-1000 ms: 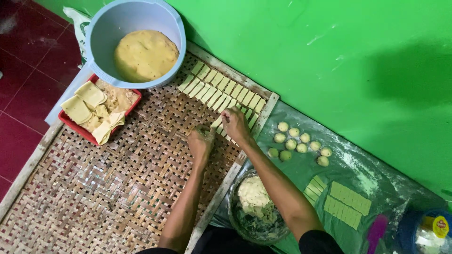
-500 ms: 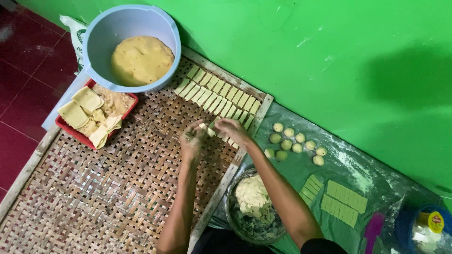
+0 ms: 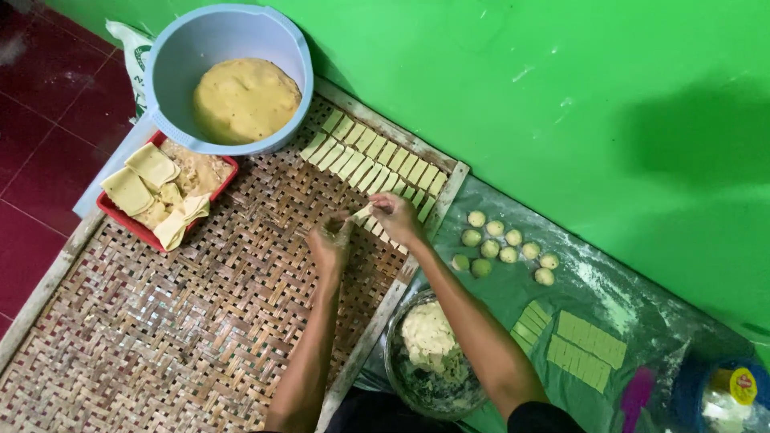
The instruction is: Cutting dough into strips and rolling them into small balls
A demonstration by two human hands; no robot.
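At frame centre, left hand (image 3: 330, 243) and right hand (image 3: 396, 216) pinch a dough strip (image 3: 362, 212) together; fingers hide its ends.

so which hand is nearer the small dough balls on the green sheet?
Right. The right hand is over the woven tray's edge, close beside the dough balls. The left hand sits farther in over the woven tray, away from them.

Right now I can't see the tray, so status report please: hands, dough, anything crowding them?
Both hands, left hand and right hand, pinch one dough strip over the woven tray. Laid strips close beyond.
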